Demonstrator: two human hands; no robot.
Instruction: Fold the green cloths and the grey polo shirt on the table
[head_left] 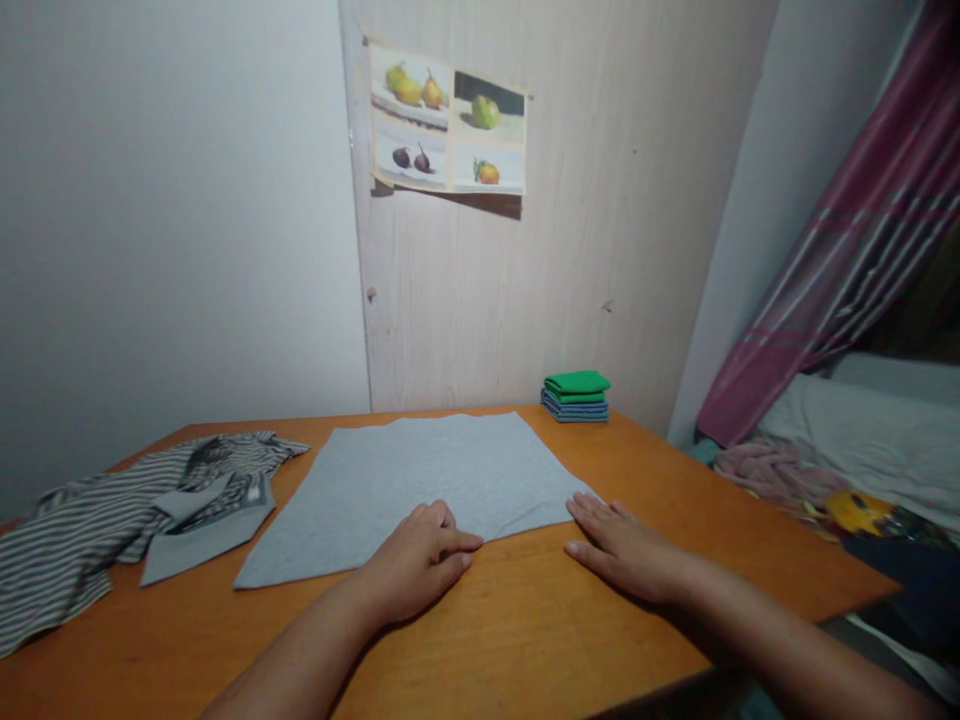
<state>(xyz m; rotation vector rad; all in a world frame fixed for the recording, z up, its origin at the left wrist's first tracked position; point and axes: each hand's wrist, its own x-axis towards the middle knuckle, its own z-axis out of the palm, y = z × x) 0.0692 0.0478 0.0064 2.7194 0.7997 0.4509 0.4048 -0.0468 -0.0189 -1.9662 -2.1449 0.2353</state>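
Observation:
A grey cloth (420,480) lies spread flat on the wooden table (525,640). My left hand (420,565) rests at the cloth's near edge with the fingers curled under loosely; whether they pinch the edge I cannot make out. My right hand (622,548) lies flat on the table, fingers stretched out, fingertips touching the cloth's near right corner.
A striped garment with a grey piece on it (127,510) lies crumpled at the table's left. A small stack of folded green and blue cloths (576,396) sits at the back by the wall. A bed with clothes (840,470) and a curtain stand to the right.

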